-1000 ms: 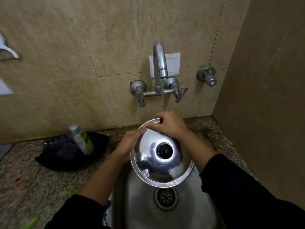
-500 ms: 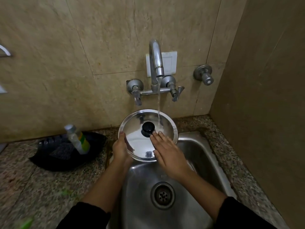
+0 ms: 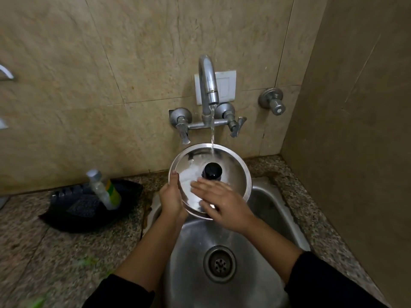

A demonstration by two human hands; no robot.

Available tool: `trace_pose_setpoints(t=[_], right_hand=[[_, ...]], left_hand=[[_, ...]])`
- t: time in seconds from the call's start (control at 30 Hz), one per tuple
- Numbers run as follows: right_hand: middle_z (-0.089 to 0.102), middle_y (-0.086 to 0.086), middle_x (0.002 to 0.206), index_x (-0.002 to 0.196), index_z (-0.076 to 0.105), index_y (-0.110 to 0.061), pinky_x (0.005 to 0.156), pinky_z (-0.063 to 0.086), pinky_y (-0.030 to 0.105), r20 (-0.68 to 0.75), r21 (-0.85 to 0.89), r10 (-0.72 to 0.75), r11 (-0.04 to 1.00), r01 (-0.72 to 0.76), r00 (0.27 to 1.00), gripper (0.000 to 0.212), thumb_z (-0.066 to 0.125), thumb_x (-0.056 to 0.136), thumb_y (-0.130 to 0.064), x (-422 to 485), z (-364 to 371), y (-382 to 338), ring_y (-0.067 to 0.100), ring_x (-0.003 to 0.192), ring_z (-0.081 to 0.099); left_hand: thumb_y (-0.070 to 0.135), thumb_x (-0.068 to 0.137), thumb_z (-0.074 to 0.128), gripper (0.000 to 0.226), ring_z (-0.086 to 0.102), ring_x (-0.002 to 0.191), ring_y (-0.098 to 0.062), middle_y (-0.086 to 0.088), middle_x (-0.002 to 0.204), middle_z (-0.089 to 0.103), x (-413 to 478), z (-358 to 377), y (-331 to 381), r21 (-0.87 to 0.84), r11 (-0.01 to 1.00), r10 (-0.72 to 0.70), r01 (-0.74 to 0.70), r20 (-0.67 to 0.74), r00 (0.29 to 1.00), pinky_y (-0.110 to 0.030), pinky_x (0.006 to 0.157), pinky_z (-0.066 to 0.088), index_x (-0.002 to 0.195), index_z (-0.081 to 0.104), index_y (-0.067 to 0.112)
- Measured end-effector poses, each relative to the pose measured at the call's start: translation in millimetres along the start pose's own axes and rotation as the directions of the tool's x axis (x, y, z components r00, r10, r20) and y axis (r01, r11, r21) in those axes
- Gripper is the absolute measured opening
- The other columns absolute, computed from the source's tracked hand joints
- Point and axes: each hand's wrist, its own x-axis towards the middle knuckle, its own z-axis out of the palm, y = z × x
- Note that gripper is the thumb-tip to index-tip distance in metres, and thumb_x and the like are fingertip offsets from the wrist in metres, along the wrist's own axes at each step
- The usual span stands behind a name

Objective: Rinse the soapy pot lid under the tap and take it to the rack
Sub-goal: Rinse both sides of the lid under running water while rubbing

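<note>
Head view: pot lid (image 3: 231,172) held tilted over the sink (image 3: 273,210), stream from the tap (image 3: 208,85) striking its 12 o'clock edge. Left hand (image 3: 171,196) grips the 9 o'clock rim; right hand (image 3: 222,205), open-palmed, rubs the top. Rinsing underway; rack transfer remains, no rack visible.

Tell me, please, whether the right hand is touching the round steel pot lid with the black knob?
Touching. The head view shows the right hand lying flat, fingers spread, on the round steel pot lid just below its black knob.
</note>
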Motion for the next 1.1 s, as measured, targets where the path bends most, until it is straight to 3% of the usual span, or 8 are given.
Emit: trace_pose_setpoints(t=[0.1,0.23,0.4,0.53,0.7,0.93,1.03,1.1], right_hand=[[0.063,-0.007,0.128,0.120,0.066,-0.020,0.105,0.042,0.036,-0.161,0.117,0.116,0.988,-0.097,0.980,0.030,0.063,0.091,-0.024,-20.9,-16.1,29.2,0.008,0.127,0.050],[0.061,-0.006,0.122,0.123,0.061,-0.026,0.096,0.043,0.043,-0.214,0.048,0.331,0.943,-0.328,0.919,0.041,0.055,0.088,-0.047,-14.7,-32.8,51.0,0.014,0.115,0.051],[0.056,0.001,0.116,0.121,0.054,-0.024,0.087,0.042,0.031,-0.092,-0.155,0.372,0.911,-0.383,0.924,0.046,0.052,0.087,-0.055,37.6,-34.2,33.2,0.019,0.108,0.052],[0.059,0.011,0.114,0.113,0.054,-0.013,0.074,0.047,0.036,-0.184,-0.297,0.385,0.855,-0.424,0.904,0.029,0.041,0.096,-0.034,62.1,-24.1,26.8,0.029,0.098,0.059],[0.057,0.019,0.121,0.118,0.050,-0.009,0.081,0.047,0.043,-0.082,-0.097,0.757,0.641,-0.761,0.648,0.034,0.035,0.096,-0.030,78.6,-8.0,24.2,0.038,0.104,0.058],[0.054,0.010,0.116,0.114,0.051,-0.014,0.068,0.049,0.032,0.009,-0.375,0.280,0.891,-0.256,0.960,0.033,0.037,0.097,-0.038,49.1,-3.6,22.5,0.025,0.086,0.060],[0.050,-0.002,0.100,0.094,0.048,-0.020,0.063,0.037,0.026,-0.021,-0.214,0.356,0.911,-0.352,0.934,0.027,0.044,0.094,-0.047,36.8,-6.8,27.6,0.012,0.081,0.050],[0.049,-0.003,0.096,0.088,0.047,-0.020,0.064,0.043,0.026,-0.056,-0.032,0.576,0.815,-0.578,0.815,0.028,0.045,0.094,-0.048,41.3,-6.5,31.6,0.012,0.081,0.050]], left_hand=[[0.032,0.094,0.056,0.034,0.049,0.051,-0.019,-0.006,0.059,0.053,0.7,1.2,0.7,0.015,0.999,-0.028,0.029,-0.055,0.998,-0.029,0.055,0.043,0.067,0.057,0.011],[0.035,0.094,0.056,0.039,0.040,0.037,-0.013,0.002,0.040,0.043,-7.0,6.4,-0.6,0.086,0.993,-0.080,0.080,-0.011,0.997,-0.023,0.043,0.035,0.062,0.051,0.013],[0.031,0.094,0.056,0.030,0.068,0.074,-0.030,-0.017,0.084,0.072,-16.8,29.8,6.7,0.133,0.991,0.026,-0.034,0.065,0.998,-0.041,0.075,0.057,0.081,0.066,0.006],[0.032,0.094,0.055,0.031,0.068,0.077,-0.031,-0.012,0.078,0.071,-9.6,35.8,9.5,0.143,0.982,0.126,-0.125,0.003,0.992,-0.040,0.075,0.057,0.073,0.067,0.012],[0.024,0.097,0.050,0.029,0.058,0.063,-0.013,0.000,0.066,0.061,-21.7,32.4,7.1,0.226,0.930,0.304,-0.290,-0.030,0.952,-0.023,0.057,0.045,0.078,0.065,0.009],[0.030,0.095,0.053,0.031,0.066,0.074,-0.028,-0.013,0.081,0.070,-1.4,2.5,6.4,0.275,0.946,0.168,-0.170,0.030,0.985,-0.038,0.074,0.054,0.088,0.069,0.004],[0.031,0.096,0.051,0.033,0.064,0.068,-0.024,-0.012,0.077,0.068,-7.2,-0.5,6.7,0.327,0.915,0.197,-0.236,0.148,0.969,-0.031,0.065,0.053,0.089,0.069,0.005],[0.030,0.097,0.051,0.034,0.060,0.062,-0.022,-0.010,0.069,0.065,-8.3,1.4,4.0,0.360,0.888,0.225,-0.287,0.204,0.953,-0.023,0.054,0.049,0.080,0.069,0.007]])
